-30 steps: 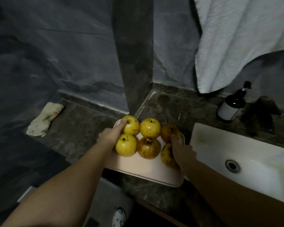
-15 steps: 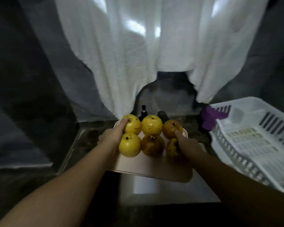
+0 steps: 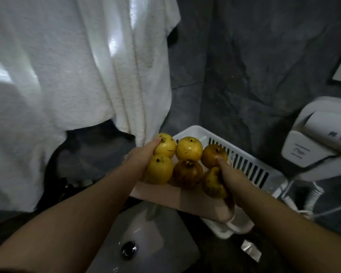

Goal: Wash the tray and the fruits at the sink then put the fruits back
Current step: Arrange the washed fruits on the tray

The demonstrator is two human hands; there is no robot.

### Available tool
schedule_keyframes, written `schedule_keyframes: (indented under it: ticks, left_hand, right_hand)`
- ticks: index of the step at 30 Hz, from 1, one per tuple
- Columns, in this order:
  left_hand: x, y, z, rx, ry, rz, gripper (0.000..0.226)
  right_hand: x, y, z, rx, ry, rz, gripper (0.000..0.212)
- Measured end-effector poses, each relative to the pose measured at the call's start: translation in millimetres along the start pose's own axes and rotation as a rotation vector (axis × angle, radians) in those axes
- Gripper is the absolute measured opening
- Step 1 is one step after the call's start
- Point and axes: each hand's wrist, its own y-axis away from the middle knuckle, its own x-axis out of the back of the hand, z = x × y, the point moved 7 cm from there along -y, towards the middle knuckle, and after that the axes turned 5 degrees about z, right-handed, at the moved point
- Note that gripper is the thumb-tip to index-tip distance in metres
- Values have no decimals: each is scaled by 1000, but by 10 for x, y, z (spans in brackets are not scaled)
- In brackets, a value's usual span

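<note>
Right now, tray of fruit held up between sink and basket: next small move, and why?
Probably lower the tray onto the white basket under its far end. Both hands, left hand and right hand, are on the tray steadying the six fruits, so neither hand is free to lift one out for washing in the sink below.

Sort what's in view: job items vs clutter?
Job: pink tray, six fruits on it, left hand and right hand gripping tray edges, sink.
Clutter: white towel, white slotted basket, wall hair dryer with coiled cord.
</note>
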Motion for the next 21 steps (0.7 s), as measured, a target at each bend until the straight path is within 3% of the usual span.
schedule_keyframes:
  ticks: [4, 10, 13, 17, 21]
  left_hand:
    - [-693, -303, 277, -32, -66, -136, 130]
    - [-1428, -624, 478, -58, -122, -236, 128]
    - [-1749, -736, 528, -89, -144, -315, 115]
    - [-2001, -829, 523, -121, -219, -468, 134]
    - [-2138, -933, 419, -176, -257, -577, 104]
  right_hand:
    - [335, -299, 112, -74, -81, 62, 103]
    - [458, -612, 373, -212, -258, 55, 83]
    - [459, -675, 459, -273, -270, 62, 73]
    - [429, -741, 459, -299, -256, 42, 57]
    - [372, -851, 511, -355, -249, -12, 58]
